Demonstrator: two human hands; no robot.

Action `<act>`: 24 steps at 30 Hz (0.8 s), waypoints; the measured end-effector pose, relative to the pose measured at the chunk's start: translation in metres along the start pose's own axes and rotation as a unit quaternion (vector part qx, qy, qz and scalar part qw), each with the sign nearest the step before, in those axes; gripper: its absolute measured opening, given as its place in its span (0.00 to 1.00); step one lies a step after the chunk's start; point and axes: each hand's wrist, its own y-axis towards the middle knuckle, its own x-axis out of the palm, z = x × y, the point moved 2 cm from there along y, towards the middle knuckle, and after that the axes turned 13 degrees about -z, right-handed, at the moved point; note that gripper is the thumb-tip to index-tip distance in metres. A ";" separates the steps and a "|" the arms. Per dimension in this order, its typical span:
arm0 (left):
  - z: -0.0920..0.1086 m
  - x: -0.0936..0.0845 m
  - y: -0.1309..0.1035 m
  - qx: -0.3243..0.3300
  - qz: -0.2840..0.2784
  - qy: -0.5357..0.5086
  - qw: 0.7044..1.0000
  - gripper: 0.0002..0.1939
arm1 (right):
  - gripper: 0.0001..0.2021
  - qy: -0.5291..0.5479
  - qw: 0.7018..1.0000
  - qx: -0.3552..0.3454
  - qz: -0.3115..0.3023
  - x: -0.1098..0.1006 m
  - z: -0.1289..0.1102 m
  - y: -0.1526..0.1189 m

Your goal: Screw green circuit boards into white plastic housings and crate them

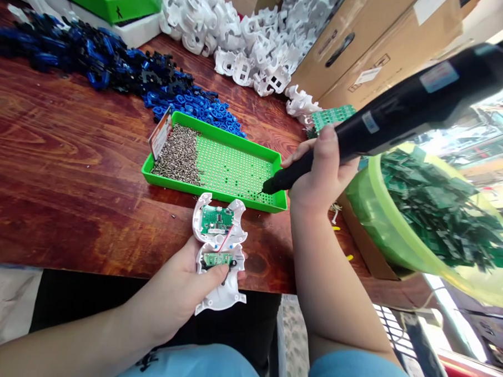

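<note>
My left hand point(189, 280) grips a white plastic housing point(222, 295) in two joined halves at the table's front edge, its thumb over the lower half. Small green circuit boards point(217, 220) sit in both halves, with a red wire running between them. My right hand point(321, 172) is wrapped round a black electric screwdriver point(388, 105), held at a slant with its bit down to the left. The bit is over the right end of a green screw tray point(239, 168); whether it touches the tray I cannot tell. Small screws point(178, 155) are heaped at the tray's left end.
Blue and black parts point(115, 66) lie piled at the back left, below another green tray point(118, 5). White housings point(257, 50) are heaped at the back beside cardboard boxes point(366, 49). A yellow-green tub point(367, 210) of green circuit boards stands at the right.
</note>
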 end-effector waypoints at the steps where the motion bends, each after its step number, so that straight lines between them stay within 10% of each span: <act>1: -0.001 -0.001 0.000 0.000 -0.006 -0.001 1.000 0.18 | 0.07 0.001 1.000 0.000 0.012 -0.001 -0.004 0.001; 5: -0.002 -0.002 0.003 0.001 -0.030 0.007 1.000 0.18 | 0.05 0.018 0.997 -0.036 0.073 0.004 -0.037 0.001; 11: 0.000 -0.002 0.003 -0.008 -0.055 0.037 0.998 0.17 | 0.15 0.095 0.993 0.072 0.000 0.046 -0.083 -0.013; 24: 0.002 -0.006 0.004 -0.030 -0.081 0.111 0.990 0.19 | 0.18 0.128 0.990 0.021 -0.053 0.059 -0.076 -0.023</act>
